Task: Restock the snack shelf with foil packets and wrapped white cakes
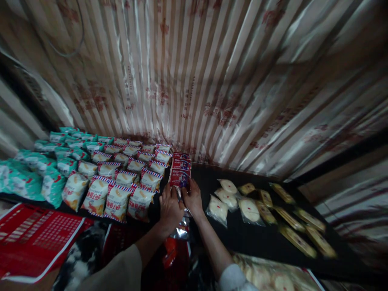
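A column of red-and-blue packets [181,165] runs away from me along the middle of the black table. At its near end my left hand [171,206] and my right hand [193,199] come together, one on each side. Their fingers are bent around the front packet, which they mostly cover. Dim light and blur hide the exact grip of the fingertips. Just left of my left hand stand rows of white snack bags [141,204] with striped tops. To the right of my right hand lie several round white cakes in clear wrappers [218,208].
Teal bags [24,180] fill the table's left end. Long yellow wrapped packets [298,241] lie on the black tabletop [239,240] at the right. A red printed sheet or bag [39,238] is at the lower left, and striped sheeting [188,72] rises behind the table.
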A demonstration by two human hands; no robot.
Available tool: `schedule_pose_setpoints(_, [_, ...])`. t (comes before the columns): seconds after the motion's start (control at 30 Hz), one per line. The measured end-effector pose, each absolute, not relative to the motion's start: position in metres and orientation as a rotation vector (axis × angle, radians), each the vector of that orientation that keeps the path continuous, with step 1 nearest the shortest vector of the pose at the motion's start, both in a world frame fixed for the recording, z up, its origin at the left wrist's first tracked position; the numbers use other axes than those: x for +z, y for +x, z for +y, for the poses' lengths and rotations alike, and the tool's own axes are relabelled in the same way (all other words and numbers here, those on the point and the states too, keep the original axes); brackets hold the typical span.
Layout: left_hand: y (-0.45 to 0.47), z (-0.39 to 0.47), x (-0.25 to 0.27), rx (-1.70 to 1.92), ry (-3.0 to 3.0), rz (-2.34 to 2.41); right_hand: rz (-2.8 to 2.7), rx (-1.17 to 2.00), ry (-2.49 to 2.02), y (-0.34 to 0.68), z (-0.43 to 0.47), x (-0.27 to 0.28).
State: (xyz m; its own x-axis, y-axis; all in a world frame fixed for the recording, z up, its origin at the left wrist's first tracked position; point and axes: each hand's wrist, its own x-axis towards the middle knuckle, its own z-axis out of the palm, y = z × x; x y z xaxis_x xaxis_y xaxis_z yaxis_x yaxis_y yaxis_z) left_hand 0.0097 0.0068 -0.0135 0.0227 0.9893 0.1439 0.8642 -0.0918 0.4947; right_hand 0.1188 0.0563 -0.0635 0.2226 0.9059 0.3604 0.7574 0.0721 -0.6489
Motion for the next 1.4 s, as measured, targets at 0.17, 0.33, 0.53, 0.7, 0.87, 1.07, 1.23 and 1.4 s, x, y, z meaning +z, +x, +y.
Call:
schedule_pose_setpoints(0.17, [0.010, 0.007, -0.013, 0.702, 2.236, 1.781, -1.613, 0.197, -1.745, 0.119, 0.058, -0.059])
schedule_pose_setpoints(0.33, [0.011, 0.007, -0.016, 0.635, 2.212, 1.761, -1.733, 0.124, -1.702, 0.121, 0.080, -0.042])
schedule_pose_setpoints(0.53, [0.011, 0.008, -0.018, 0.566, 2.160, 1.749, -1.740, 0.281, -1.817, 0.115, 0.116, -0.043])
schedule_pose_setpoints(0.7, [0.013, 0.009, -0.020, 0.564, 2.158, 1.726, -1.685, 0.355, -1.831, 0.113, 0.118, -0.054])
schedule_pose_setpoints(0.87, [0.013, 0.008, -0.017, 0.588, 2.164, 1.728, -1.664, 0.307, -1.815, 0.115, 0.113, -0.053])
schedule_pose_setpoints(1.07, [0.013, 0.006, -0.016, 0.594, 2.201, 1.733, -1.723, 0.251, -1.848, 0.112, 0.110, -0.045])
schedule_pose_setpoints(1.23, [0.012, 0.006, -0.018, 0.619, 2.198, 1.725, -1.753, 0.246, -1.841, 0.115, 0.107, -0.040])
schedule_pose_setpoints(1.4, [0.008, 0.002, -0.015, 0.723, 2.218, 1.665, -1.655, 0.226, -1.728, 0.112, 0.080, -0.027])
